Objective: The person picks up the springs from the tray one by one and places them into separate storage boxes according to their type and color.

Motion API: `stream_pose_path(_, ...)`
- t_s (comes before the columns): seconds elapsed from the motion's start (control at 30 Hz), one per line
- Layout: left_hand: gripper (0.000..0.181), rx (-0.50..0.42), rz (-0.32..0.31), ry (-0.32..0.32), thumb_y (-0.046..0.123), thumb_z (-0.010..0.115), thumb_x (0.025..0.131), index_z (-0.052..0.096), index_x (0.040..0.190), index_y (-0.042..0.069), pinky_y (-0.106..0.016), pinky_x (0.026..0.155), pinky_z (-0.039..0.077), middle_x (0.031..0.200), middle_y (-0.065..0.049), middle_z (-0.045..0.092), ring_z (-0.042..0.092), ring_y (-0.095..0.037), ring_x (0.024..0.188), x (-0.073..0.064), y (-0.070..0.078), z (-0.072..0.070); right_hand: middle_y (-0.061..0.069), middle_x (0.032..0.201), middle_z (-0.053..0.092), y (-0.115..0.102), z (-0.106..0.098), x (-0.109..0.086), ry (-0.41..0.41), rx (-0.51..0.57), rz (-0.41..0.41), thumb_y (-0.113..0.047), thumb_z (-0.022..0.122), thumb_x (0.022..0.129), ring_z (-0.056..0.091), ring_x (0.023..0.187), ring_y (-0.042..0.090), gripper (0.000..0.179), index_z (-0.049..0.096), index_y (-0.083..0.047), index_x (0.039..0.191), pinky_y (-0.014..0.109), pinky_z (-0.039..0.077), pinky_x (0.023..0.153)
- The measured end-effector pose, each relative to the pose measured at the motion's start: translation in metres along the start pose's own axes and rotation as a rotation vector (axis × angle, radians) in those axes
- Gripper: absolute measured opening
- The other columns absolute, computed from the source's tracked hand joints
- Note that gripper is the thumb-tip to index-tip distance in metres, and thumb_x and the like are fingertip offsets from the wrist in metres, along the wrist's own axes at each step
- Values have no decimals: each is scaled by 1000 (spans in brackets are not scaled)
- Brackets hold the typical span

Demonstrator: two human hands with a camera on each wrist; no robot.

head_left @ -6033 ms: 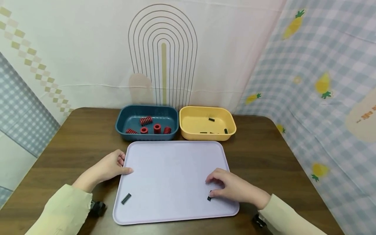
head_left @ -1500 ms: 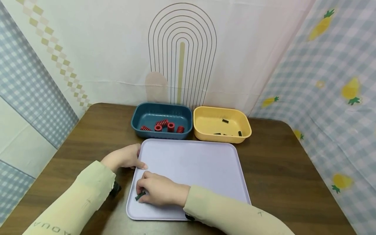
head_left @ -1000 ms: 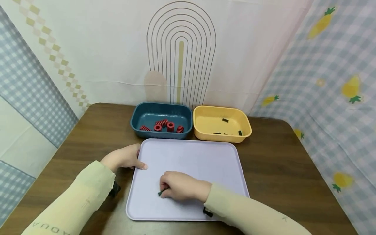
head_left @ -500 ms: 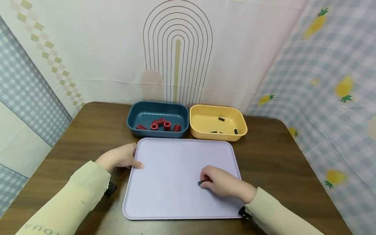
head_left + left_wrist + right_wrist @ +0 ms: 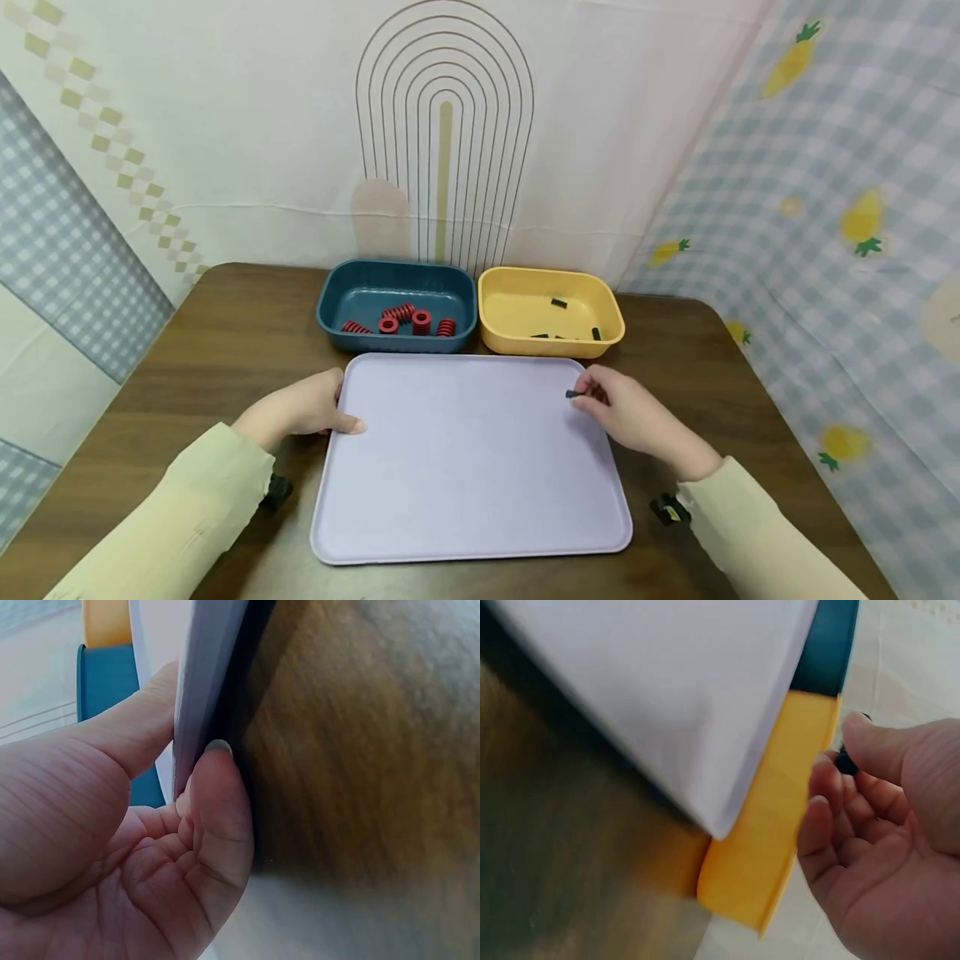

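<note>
My left hand grips the left rim of the pale lilac tray, thumb on top and fingers curled beneath, as the left wrist view shows. A small black coil spring is pinched between thumb and fingers of my right hand, over the tray's far right corner and just in front of the yellow bin. In the right wrist view the thumb partly covers that spring. Several small dark springs lie inside the yellow bin.
Left of the yellow bin stands a dark blue bin holding several red coil springs. Both bins sit behind the tray on the brown wooden table, with a patterned cloth hanging behind them.
The right hand picked up the black spring from the tray's left side and carried it right, then towards the yellow bin. The other spring seen earlier has left the tray. The left hand stayed put.
</note>
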State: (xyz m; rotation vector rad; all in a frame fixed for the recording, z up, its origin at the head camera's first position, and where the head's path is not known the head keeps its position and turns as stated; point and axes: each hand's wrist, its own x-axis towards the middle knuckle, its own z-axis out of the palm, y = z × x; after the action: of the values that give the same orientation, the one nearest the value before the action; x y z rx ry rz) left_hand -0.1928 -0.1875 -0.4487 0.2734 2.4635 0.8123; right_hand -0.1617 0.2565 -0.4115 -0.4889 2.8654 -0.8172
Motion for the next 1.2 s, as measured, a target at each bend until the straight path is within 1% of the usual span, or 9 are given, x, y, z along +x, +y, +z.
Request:
stream_pose_path(0.27, 74, -29, -21, -18, 36, 84, 74, 46, 119, -8, -37, 68, 51, 96, -13, 58, 58, -22, 76, -5, -2, 0, 2, 82, 58, 20, -22, 23, 261, 5, -11, -28, 62, 96, 52, 72, 18, 17, 59, -11, 97, 31, 45, 61)
stream_pose_path(0.47, 100, 102, 20, 0, 48, 78, 76, 33, 138, -15, -52, 95, 42, 126, -29, 52, 54, -36, 109, -4, -4, 3, 6, 85, 60, 27, -19, 53, 393, 13, -26, -28, 61, 97, 53, 75, 19, 22, 61, -6, 100, 33, 45, 65)
stream_pose_path(0.57, 100, 138, 40, 19, 52, 76, 76, 34, 138, -15, -54, 97, 39, 129, -30, 51, 53, -37, 114, -4, -5, 9, 8, 90, 61, 26, -14, 65, 395, 3, -23, -24, 59, 98, 55, 79, 21, 20, 61, -4, 102, 37, 46, 70)
stream_pose_path(0.67, 78, 136, 38, 60, 51, 77, 77, 49, 121, -7, -47, 86, 45, 105, -20, 60, 57, -30, 95, -7, -6, 11, 10, 94, 61, 23, -10, 76, 377, -15, -18, -21, 57, 99, 56, 83, 24, 19, 61, -3, 104, 41, 46, 74)
stream_pose_path(0.73, 63, 130, 40, 93, 49, 76, 79, 51, 108, -1, -42, 77, 45, 88, -10, 59, 55, -24, 81, -11, -7, 11, 11, 96, 62, 21, -9, 81, 368, -24, -9, -19, 56, 99, 57, 84, 25, 19, 61, -3, 105, 42, 46, 77)
stream_pose_path(0.8, 56, 117, 45, 122, 47, 73, 83, 51, 104, 0, -40, 72, 44, 81, -7, 56, 53, -21, 75, -16, -8, 11, 11, 95, 63, 20, -8, 85, 359, -37, -1, -19, 56, 99, 57, 84, 26, 18, 61, -2, 106, 43, 46, 77)
stream_pose_path(0.93, 58, 134, 81, 223, 46, 69, 87, 51, 113, -2, -42, 74, 46, 90, -10, 56, 54, -23, 78, -25, 0, 12, 10, 91, 63, 22, -8, 89, 344, -63, 6, -19, 57, 99, 57, 80, 25, 18, 61, -3, 105, 42, 47, 74)
stream_pose_path(1.07, 66, 210, 121, 351, 47, 67, 89, 48, 127, -4, -51, 85, 46, 112, -20, 54, 55, -33, 98, -30, 13, 19, 10, 90, 63, 28, -9, 91, 341, -91, 13, -19, 58, 98, 57, 79, 25, 18, 62, -3, 104, 42, 47, 73)
stream_pose_path(1.2, 80, 316, 156, 449, 47, 67, 88, 38, 141, -6, -58, 97, 37, 132, -27, 46, 45, -44, 120, -33, 23, 27, 13, 105, 64, 32, -9, 91, 319, -74, 42, -22, 57, 99, 59, 95, 29, 26, 61, -2, 115, 46, 46, 84)
